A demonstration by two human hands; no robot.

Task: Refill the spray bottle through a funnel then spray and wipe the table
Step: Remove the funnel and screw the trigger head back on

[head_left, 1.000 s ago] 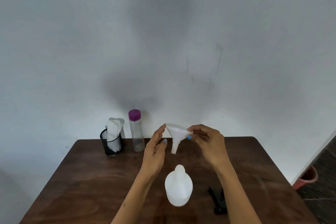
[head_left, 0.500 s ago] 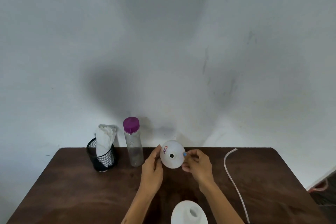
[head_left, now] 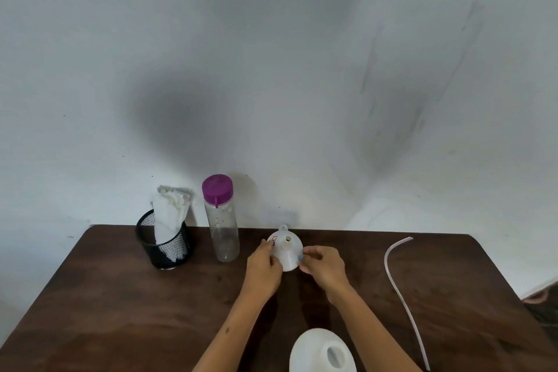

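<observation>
Hands held the small white plastic funnel (head_left: 286, 251) over the far middle of the dark brown wooden table (head_left: 120, 305). The left hand (head_left: 263, 271) pinched the funnel's wide rim on one side, and the right hand (head_left: 320, 263) pinched the rim on the other side with curled fingers (one blue nail showed by the rim). The funnel's thin spout pointed up and toward the camera, with its little hanging loop at the far side.

Half a second before, the wide open mouth of the funnel faced the camera, so the funnel had been turned over since then. A second before, it was held higher with the spout pointing down, above the bottle. Both hands had come down closer to the table top.

The white plastic spray bottle (head_left: 322, 350) stood open at the near edge of the table, with no top on its neck, well apart from the funnel. More of it showed than in the picture before.

The clear plastic water bottle with a purple cap (head_left: 221, 219) stood upright near the wall, just left of the funnel. Beside it stood the black mesh cup (head_left: 164, 243) with a white cloth (head_left: 169, 214) sticking out. A thin clear tube (head_left: 403, 296) lay curved on the right side of the table.
</observation>
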